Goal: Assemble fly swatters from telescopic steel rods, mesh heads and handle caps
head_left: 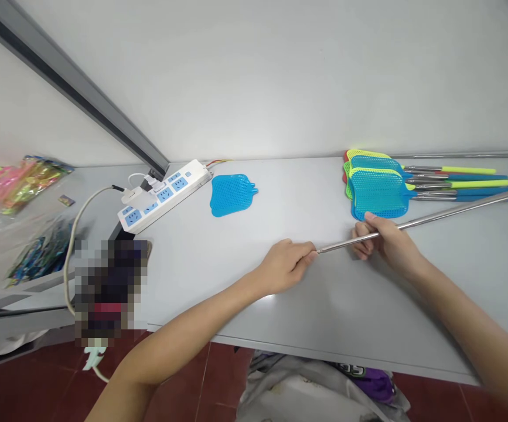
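My left hand (286, 266) is closed at the thin near end of a metal rod (456, 214), which looks telescopic. Further along, my right hand (389, 243) wraps round the same rod, its thumb lying on top. The rod slants up to the right and leaves the view, so its far end is hidden. Just behind my right hand lies a stack of fly swatters (379, 190) with blue, yellow and red mesh heads and metal shafts. A loose blue fly swatter head (232, 194) rests flat on the table, left of the stack and apart from both hands.
A white power strip (164, 196) with plugs and a pale cable (74, 234) occupies the table's left side, beside a blurred-out patch. Bagged colourful items (20, 181) lie beyond the grey frame post. Another metal rod (469, 155) runs along the wall. The table's front edge (324, 354) faces me.
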`<move>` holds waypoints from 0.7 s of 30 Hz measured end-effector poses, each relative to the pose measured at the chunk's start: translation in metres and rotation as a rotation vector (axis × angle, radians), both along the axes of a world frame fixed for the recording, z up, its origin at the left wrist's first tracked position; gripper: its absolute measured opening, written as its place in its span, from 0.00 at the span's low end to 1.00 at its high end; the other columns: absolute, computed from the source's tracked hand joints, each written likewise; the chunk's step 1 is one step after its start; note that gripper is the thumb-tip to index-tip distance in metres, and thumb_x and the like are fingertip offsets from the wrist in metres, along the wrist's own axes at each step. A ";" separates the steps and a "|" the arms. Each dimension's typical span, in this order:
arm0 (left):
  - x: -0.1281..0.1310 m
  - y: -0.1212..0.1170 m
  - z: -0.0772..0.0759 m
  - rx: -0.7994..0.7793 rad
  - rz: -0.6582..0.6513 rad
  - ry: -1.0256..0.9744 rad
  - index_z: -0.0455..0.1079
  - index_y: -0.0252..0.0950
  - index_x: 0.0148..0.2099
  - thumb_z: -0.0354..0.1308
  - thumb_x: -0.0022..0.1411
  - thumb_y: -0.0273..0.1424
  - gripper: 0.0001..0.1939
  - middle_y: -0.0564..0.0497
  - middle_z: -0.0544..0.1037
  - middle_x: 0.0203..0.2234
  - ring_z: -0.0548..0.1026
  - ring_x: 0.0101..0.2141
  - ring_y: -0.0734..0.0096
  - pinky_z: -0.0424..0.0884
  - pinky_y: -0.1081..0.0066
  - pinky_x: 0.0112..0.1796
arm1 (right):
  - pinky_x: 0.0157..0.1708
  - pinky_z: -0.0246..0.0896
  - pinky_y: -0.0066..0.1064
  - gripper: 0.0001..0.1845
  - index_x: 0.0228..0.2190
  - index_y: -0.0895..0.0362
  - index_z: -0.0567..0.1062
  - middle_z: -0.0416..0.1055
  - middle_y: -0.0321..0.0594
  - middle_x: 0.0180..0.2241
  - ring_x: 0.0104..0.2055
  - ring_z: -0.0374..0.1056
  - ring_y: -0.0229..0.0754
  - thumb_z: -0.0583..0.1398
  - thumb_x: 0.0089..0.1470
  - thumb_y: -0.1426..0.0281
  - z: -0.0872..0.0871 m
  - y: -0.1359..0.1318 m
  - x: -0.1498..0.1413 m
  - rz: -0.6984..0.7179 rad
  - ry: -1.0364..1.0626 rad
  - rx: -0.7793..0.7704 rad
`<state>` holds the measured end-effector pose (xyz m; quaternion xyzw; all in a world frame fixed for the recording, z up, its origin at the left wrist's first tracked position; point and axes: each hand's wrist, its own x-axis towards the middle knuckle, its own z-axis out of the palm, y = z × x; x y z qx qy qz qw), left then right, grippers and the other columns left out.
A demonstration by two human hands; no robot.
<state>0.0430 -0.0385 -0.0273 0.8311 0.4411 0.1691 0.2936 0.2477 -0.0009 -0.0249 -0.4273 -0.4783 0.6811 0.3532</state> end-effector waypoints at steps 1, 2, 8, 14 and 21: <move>0.000 0.000 0.000 -0.005 0.007 -0.005 0.57 0.36 0.29 0.33 0.63 0.34 0.16 0.58 0.58 0.16 0.58 0.19 0.77 0.58 0.74 0.30 | 0.20 0.48 0.30 0.25 0.09 0.57 0.57 0.51 0.35 0.11 0.16 0.54 0.35 0.46 0.54 0.61 0.001 0.002 0.002 -0.006 -0.052 0.035; 0.001 0.000 0.001 -0.017 0.022 -0.019 0.57 0.36 0.29 0.33 0.63 0.34 0.16 0.57 0.58 0.16 0.58 0.20 0.77 0.57 0.74 0.29 | 0.20 0.48 0.30 0.25 0.09 0.57 0.58 0.51 0.35 0.11 0.16 0.54 0.35 0.46 0.54 0.61 0.002 0.003 0.004 -0.014 -0.102 0.067; -0.002 0.002 0.004 -0.100 0.114 -0.174 0.55 0.36 0.27 0.35 0.63 0.34 0.15 0.58 0.56 0.17 0.56 0.20 0.79 0.54 0.77 0.24 | 0.21 0.47 0.30 0.24 0.10 0.57 0.58 0.54 0.35 0.12 0.18 0.53 0.34 0.51 0.51 0.61 0.009 0.005 0.010 -0.061 -0.294 0.181; -0.001 0.002 0.004 -0.099 0.158 -0.253 0.57 0.35 0.27 0.38 0.62 0.35 0.14 0.57 0.58 0.18 0.57 0.21 0.80 0.55 0.77 0.24 | 0.20 0.44 0.29 0.24 0.09 0.58 0.56 0.49 0.33 0.11 0.16 0.50 0.32 0.54 0.50 0.63 0.019 0.009 0.019 -0.267 -0.143 0.224; -0.002 0.003 0.004 -0.057 0.181 -0.261 0.60 0.35 0.29 0.39 0.61 0.34 0.13 0.57 0.61 0.20 0.59 0.22 0.80 0.55 0.78 0.25 | 0.17 0.44 0.29 0.20 0.09 0.59 0.60 0.52 0.33 0.10 0.14 0.52 0.33 0.55 0.48 0.67 0.022 0.021 0.033 -0.495 0.027 0.242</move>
